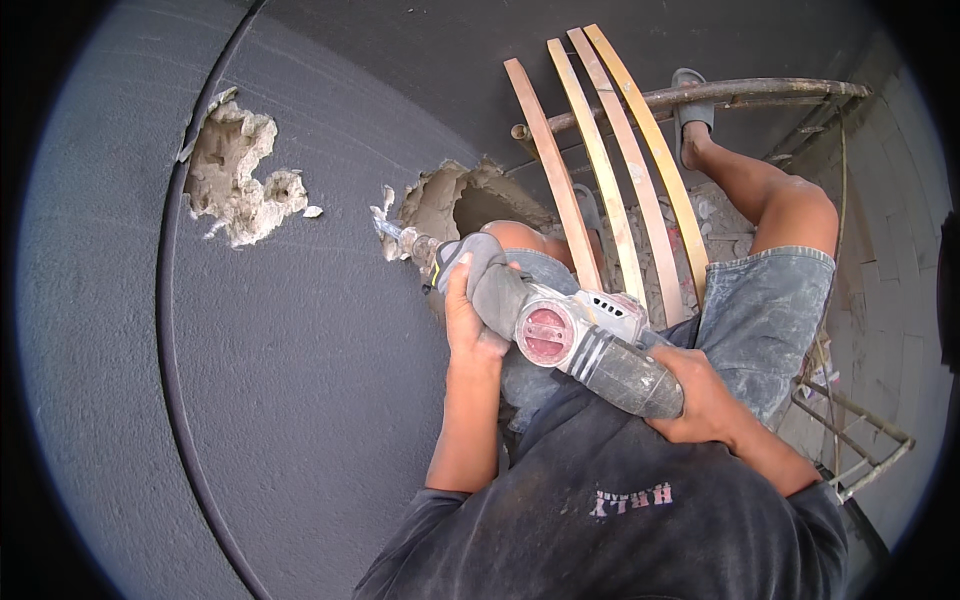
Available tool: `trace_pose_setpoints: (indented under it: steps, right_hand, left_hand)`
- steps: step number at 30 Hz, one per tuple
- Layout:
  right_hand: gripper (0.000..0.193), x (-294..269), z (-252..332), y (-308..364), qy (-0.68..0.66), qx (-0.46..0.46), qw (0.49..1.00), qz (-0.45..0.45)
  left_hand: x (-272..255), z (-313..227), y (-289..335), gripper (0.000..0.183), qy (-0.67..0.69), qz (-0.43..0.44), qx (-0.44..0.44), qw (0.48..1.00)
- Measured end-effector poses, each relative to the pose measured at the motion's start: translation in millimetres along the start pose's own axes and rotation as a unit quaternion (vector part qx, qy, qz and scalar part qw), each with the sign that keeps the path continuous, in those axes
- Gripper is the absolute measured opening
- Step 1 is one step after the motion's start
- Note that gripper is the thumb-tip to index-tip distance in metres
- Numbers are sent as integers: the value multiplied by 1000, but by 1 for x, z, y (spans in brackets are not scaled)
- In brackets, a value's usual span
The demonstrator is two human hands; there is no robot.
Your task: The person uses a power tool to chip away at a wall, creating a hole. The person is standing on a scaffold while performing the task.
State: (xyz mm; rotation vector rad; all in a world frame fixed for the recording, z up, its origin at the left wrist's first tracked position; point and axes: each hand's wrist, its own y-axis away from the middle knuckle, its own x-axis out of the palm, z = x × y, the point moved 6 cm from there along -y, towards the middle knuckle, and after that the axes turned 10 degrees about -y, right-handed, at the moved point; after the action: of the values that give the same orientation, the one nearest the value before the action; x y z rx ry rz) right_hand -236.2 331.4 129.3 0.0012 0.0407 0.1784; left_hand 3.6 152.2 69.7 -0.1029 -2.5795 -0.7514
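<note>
Both my hands hold a dusty grey rotary hammer (545, 332) across my lap, its front end pointing left at the wall. My left hand (472, 310) is wrapped round the grey front part behind the chuck. At the back end, my right hand (694, 390) grips the tool; part of its fingers is hidden behind the housing. The bit (390, 230) meets the dark grey wall (300, 400) at a small chipped patch, just left of a broken-out hole (430, 200). Farther left is a larger rough patch (230, 172) of exposed pale masonry.
Several wooden slats (612, 170) run away from my lap across a rusty metal tube (760, 92). My sandalled foot (692, 115) rests on that tube. Pale rubble (725, 225) lies below. A metal frame (860, 435) stands at the right. A dark curved strip (168, 300) runs down the wall.
</note>
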Motion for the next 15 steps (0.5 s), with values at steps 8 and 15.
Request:
trace_pose_setpoints:
  steps: [8, 15]
  right_hand:
    - [54, -13, -10, 5, 19, -15, 999, -35]
    - [62, -36, -22, 4, 59, -4, 994, -96]
  left_hand:
    - [9, 7, -6, 44, 4, -43, 10, 999]
    - [27, 6, -10, 44, -8, -55, 2, 998]
